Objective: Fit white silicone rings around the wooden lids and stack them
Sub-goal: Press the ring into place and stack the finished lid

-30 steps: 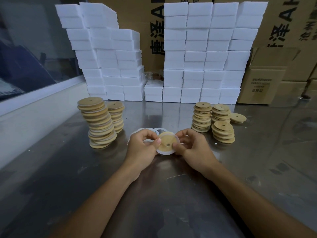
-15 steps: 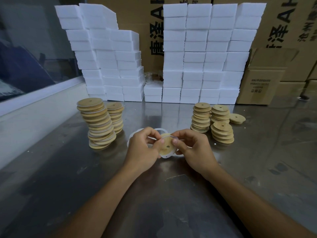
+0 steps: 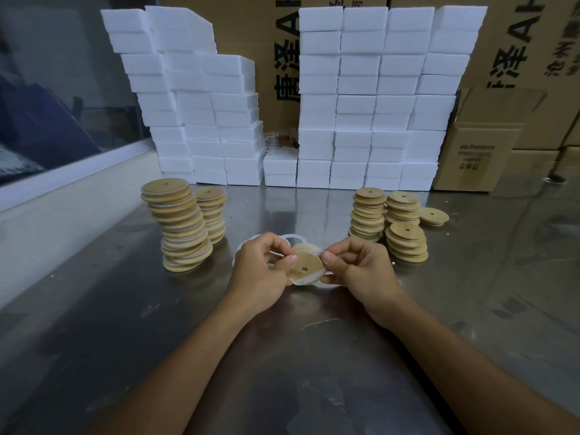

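I see the lid held just above the table, between both hands, face tilted toward me. Left hand pinches its left edge, right hand pinches the ring at the upper right rim; the finished stack lies nearer my left.

On the desk, ringed lid stacks stand left, bare lid stacks right, loose rings between them, foam blocks behind all.
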A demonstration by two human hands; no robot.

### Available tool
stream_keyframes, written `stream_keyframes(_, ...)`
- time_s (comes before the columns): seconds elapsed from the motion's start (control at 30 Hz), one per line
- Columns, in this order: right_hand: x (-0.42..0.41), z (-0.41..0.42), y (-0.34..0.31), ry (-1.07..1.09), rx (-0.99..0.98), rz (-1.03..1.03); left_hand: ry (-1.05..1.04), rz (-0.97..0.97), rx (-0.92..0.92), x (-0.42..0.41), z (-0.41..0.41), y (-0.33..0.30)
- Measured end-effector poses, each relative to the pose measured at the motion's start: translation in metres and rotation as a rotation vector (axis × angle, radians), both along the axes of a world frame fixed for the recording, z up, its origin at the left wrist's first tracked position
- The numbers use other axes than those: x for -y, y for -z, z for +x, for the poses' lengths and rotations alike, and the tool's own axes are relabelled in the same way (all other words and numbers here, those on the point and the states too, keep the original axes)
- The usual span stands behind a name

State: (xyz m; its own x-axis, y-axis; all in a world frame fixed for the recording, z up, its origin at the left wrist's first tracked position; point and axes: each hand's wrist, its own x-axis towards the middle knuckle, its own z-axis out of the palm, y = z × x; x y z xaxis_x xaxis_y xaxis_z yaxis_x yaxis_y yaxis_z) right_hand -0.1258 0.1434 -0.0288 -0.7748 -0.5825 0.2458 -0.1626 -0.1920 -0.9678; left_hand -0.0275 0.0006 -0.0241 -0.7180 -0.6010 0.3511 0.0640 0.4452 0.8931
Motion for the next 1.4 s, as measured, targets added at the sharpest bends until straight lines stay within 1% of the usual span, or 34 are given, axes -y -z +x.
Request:
stream_keyframes(0.17,0.0005,0.0022,-0.0025,0.012,-0.004,-0.005,-0.027,0.022,0.009,-0.0003,-0.0002,0.0002)
stream_keyframes(0.43,0.0018,0.0037,-0.0020,0.048,-0.041,0.023,0.002,0.231,-0.009,-0.0029,-0.0023,0.0019)
stream_keyframes(0.5,0.0023,0.0031,-0.0009,0.048,-0.055,0.026,-0.001,0.247,-0.006,-0.0028,-0.0030,0.0025)
stream_keyframes(0.6,0.0030,0.0021,0.0007,0.045,-0.090,0.045,-0.010,0.195,0.007,-0.0013,-0.0021,0.0029)
stream_keyframes(0.73,0.0043,0.0022,0.0017,0.038,-0.164,0.069,-0.042,-0.042,0.014,0.0007,0.0003,0.0029)
stream_keyframes(0.8,0.0040,0.0025,0.0019,0.033,-0.217,0.090,-0.027,-0.122,0.005,0.0008,0.0009,0.0024)
stream_keyframes(0.93,0.0030,0.0032,0.0015,0.024,-0.294,0.114,0.021,-0.193,-0.030,-0.0019,0.0013,0.0029)
stream_keyframes(1.0,0.0029,0.0033,0.0011,0.020,-0.314,0.133,0.026,-0.203,-0.033,-0.0026,0.0012,0.0036)
stream_keyframes(1.23,0.0040,0.0044,0.0018,0.035,-0.294,0.142,0.013,-0.167,-0.006,-0.0013,-0.0002,0.0041)
stream_keyframes(1.33,0.0034,0.0045,0.0018,0.030,-0.259,0.128,-0.006,-0.165,0.013,-0.0030,-0.0002,0.0039)
stream_keyframes(1.4,0.0033,0.0042,0.0016,0.026,-0.217,0.114,-0.003,-0.132,0.014,-0.0027,-0.0002,0.0036)
